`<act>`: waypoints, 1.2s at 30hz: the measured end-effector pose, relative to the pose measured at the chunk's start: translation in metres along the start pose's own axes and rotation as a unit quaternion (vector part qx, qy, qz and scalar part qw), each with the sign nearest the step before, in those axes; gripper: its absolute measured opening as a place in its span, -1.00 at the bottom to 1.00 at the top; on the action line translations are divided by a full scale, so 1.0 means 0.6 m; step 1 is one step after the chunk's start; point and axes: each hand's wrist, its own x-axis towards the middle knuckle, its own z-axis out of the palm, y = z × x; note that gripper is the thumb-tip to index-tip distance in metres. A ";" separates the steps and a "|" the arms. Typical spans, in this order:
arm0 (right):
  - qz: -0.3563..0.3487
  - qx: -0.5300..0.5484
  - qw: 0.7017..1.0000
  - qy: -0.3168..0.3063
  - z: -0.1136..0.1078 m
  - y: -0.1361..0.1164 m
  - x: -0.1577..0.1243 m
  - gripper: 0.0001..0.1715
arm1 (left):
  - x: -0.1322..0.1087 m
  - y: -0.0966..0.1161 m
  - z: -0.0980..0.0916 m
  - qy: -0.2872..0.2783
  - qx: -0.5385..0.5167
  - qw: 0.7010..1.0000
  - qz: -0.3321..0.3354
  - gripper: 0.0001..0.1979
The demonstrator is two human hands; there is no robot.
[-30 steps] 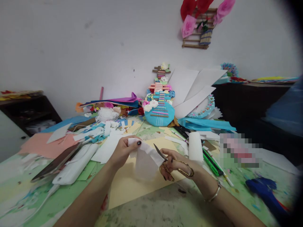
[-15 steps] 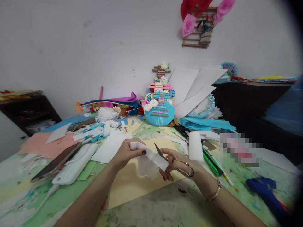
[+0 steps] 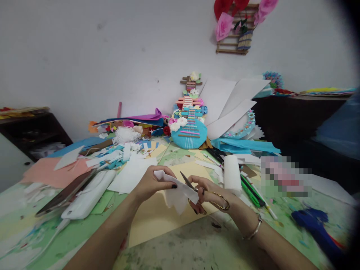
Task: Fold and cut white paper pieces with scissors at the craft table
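A thin white sheet of paper hangs from my left hand, pinched between thumb and fingers, its upper edge folded over. My right hand is closed round gold-handled scissors, and their dark blade points up and left beside the white paper's right end. Fingers of the right hand also lie close to that end; whether they touch it I cannot tell. Beneath both hands a cream sheet lies flat on the green, paint-stained table.
Right of the hands stands a white paper roll, with green pens beside it. A blue glue gun lies far right. At left are a white power strip, a dark tablet-like device and paper scraps. Behind stands a blue paper instrument.
My left hand has tilted the white paper, and its folded strip now looks narrower and straighter. The scissors have shifted slightly left and up, still in my right hand.
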 end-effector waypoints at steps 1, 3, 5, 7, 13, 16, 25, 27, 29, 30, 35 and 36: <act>-0.002 0.000 1.000 0.005 0.000 0.002 0.000 -0.55 | 0.000 0.000 0.000 -0.001 0.002 1.000 0.000 -0.80; -0.010 0.000 1.000 0.016 0.000 0.005 0.001 -0.50 | 0.000 -0.001 0.000 -0.001 0.006 1.000 0.001 -0.80; -0.011 0.002 1.000 0.022 -0.001 0.009 0.002 -0.43 | 0.000 -0.001 -0.001 0.002 0.009 1.000 0.000 -0.79; -0.008 0.012 1.000 0.020 -0.002 0.013 0.005 -0.37 | 0.000 0.000 -0.001 0.010 0.006 1.000 -0.006 -0.78; 0.004 0.050 0.998 0.033 -0.004 0.020 0.012 -0.38 | 0.001 0.004 -0.004 0.037 -0.010 0.999 -0.025 -0.76; 0.017 0.059 0.997 0.037 -0.003 0.017 0.013 -0.36 | 0.002 0.000 -0.010 0.039 -0.021 0.999 -0.020 -0.76; 0.010 0.001 0.999 0.045 0.003 -0.007 0.003 -0.33 | 0.003 -0.009 -0.021 0.036 -0.039 0.999 -0.003 -0.79; 0.013 -0.029 0.998 0.049 0.003 -0.009 0.001 -0.29 | 0.003 -0.008 -0.018 0.027 -0.032 0.999 -0.008 -0.79; 0.015 -0.043 0.998 0.043 0.001 -0.008 0.000 -0.26 | 0.003 -0.007 -0.014 0.021 -0.026 0.999 -0.012 -0.78; 0.015 -0.044 0.998 0.038 0.001 -0.007 -0.001 -0.27 | 0.003 -0.006 -0.013 0.018 -0.025 0.999 -0.015 -0.78; 0.019 -0.031 0.999 0.023 0.000 -0.006 -0.003 -0.40 | 0.002 -0.006 -0.011 0.010 -0.027 0.999 -0.023 -0.77; 0.021 -0.029 0.999 0.022 0.000 -0.007 -0.004 -0.40 | 0.002 -0.007 -0.011 0.010 -0.024 0.999 -0.023 -0.77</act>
